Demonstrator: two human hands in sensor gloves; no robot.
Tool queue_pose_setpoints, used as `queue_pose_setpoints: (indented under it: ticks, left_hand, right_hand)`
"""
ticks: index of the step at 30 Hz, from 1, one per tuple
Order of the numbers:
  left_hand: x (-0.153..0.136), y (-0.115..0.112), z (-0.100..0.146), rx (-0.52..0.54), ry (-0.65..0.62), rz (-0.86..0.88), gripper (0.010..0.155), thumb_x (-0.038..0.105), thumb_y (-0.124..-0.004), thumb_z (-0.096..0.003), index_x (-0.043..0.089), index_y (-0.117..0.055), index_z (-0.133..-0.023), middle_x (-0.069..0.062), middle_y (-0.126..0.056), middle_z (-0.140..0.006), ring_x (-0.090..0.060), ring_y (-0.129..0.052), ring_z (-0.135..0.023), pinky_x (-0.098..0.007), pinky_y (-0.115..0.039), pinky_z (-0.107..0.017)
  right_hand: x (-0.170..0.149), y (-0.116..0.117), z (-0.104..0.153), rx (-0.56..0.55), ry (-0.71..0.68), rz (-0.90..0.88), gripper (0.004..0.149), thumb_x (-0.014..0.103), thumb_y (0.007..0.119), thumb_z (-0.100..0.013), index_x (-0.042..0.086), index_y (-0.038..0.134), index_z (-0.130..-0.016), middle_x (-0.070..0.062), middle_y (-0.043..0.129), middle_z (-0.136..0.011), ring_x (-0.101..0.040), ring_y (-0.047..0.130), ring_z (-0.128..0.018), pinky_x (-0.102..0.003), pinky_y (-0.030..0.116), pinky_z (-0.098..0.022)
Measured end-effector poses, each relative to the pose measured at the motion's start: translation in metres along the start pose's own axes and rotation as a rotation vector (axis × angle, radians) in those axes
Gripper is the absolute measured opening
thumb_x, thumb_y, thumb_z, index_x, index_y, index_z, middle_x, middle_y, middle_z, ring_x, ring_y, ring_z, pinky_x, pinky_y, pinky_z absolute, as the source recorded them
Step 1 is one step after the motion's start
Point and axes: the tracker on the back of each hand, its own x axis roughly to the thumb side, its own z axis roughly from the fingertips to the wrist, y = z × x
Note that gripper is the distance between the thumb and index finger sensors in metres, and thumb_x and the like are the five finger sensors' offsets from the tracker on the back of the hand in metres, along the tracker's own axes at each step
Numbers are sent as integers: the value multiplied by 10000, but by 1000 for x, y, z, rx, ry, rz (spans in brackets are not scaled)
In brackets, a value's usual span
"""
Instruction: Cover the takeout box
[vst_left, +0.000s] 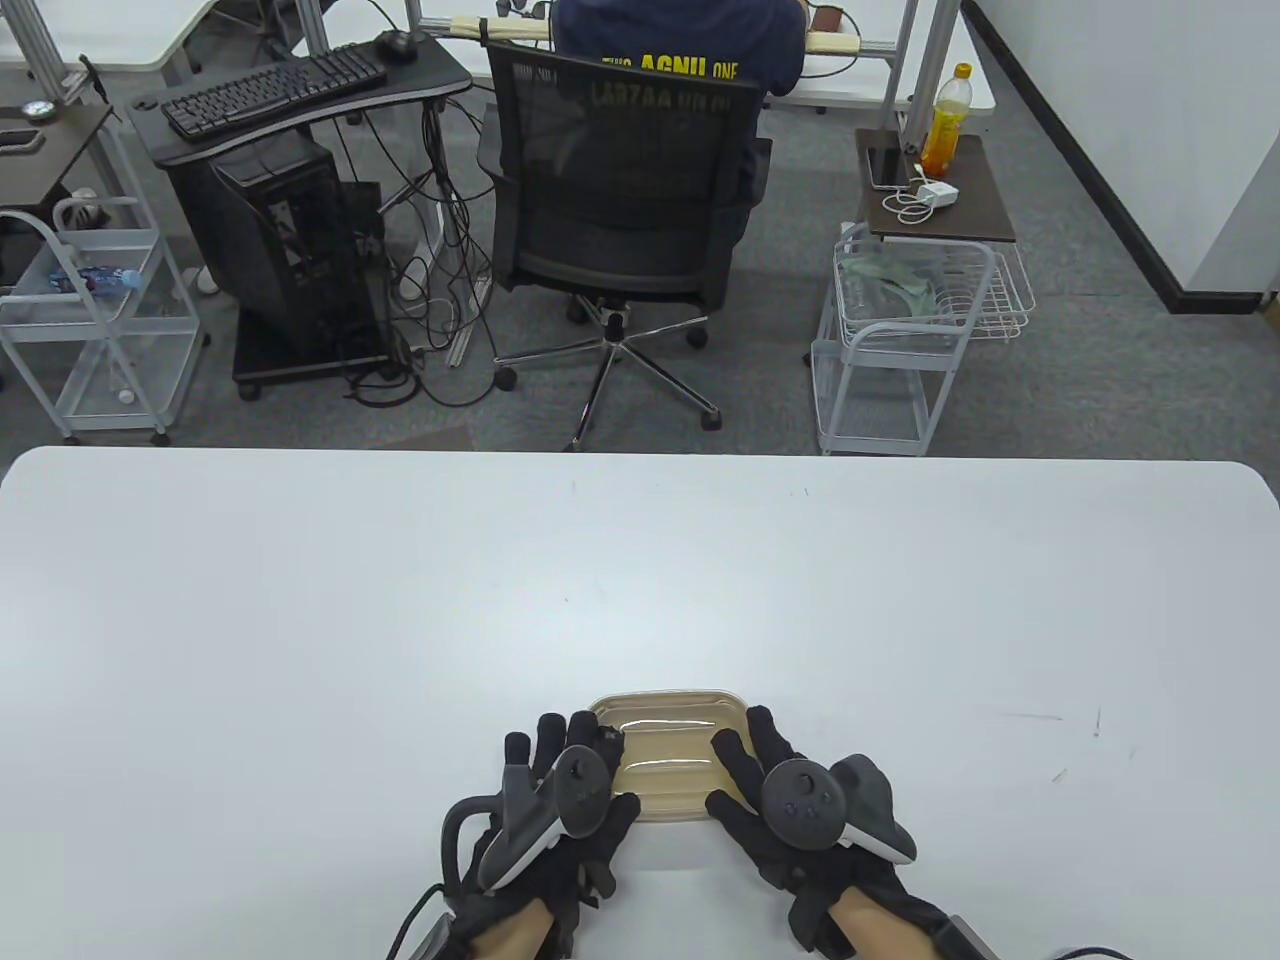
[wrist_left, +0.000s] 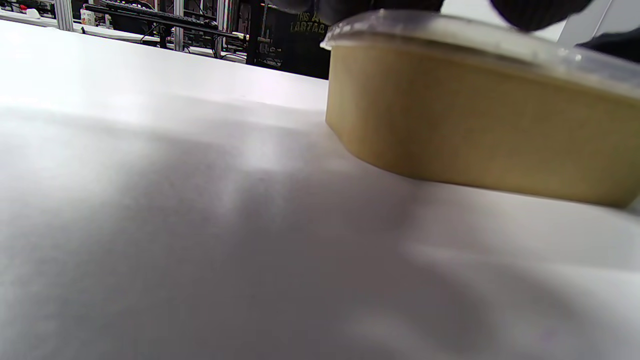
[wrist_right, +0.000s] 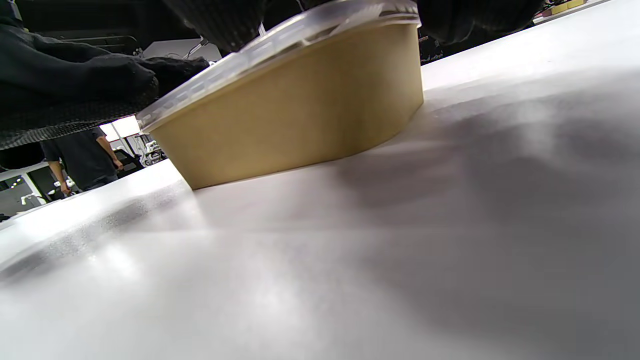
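A tan paper takeout box (vst_left: 668, 775) stands near the table's front edge with a clear plastic lid (vst_left: 668, 712) lying on its rim. My left hand (vst_left: 575, 770) lies over the lid's left side and my right hand (vst_left: 750, 775) over its right side, fingers stretched flat and pressing down. In the left wrist view the box wall (wrist_left: 475, 125) fills the upper right under the lid's rim (wrist_left: 450, 27), with dark fingertips (wrist_left: 530, 10) on top. In the right wrist view the box (wrist_right: 300, 115) and lid (wrist_right: 280, 42) show, with fingertips (wrist_right: 220, 20) on the lid.
The white table (vst_left: 400, 620) stretches wide to the left, right and far side of the box. Beyond its far edge stand an office chair (vst_left: 620, 200) with a seated person, a computer desk (vst_left: 290, 100) and wire carts (vst_left: 900, 330).
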Motion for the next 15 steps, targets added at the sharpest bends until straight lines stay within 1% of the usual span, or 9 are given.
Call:
queue_pose_setpoints:
  ticks: [6,9,11,15]
  left_hand:
    - [-4,-1,0,-6,-6,16,691,731,-625,-359,550,-499,-1014,240,-395,-1218,-80,-350,-1187,-334,-211,-839]
    - [-5,-1,0,-6,-10,17,698,733,-625,-355,551,-490,-1015,242,-393,-1217,-73,-345,-1188,-333,-208,-840]
    - [-7,1,1,7,-8,24,704,735,-624,-354,551,-479,-1018,235,-390,-1219,-74,-344,-1188,-334,-207,-840]
    - [-21,13,4,77,-2,55,709,740,-624,-350,547,-493,-1020,231,-403,-1221,-76,-347,-1189,-339,-206,-840]
  right_hand:
    - [0,1,0,-2,-4,1,648,414,647,-626,-5,564,-1113,-435,371,-1119,-594,615,-952,-671,613,-634]
    - [-1,-1,1,-16,6,9,659,419,652,-624,1,540,-1122,-434,373,-1123,-607,602,-953,-691,603,-628]
    - [-3,-7,4,-56,23,21,664,427,652,-624,14,529,-1128,-421,380,-1133,-619,573,-961,-724,564,-628]
    - [-12,-28,14,-189,70,34,674,442,660,-619,38,518,-1139,-380,390,-1158,-612,470,-1001,-773,475,-633]
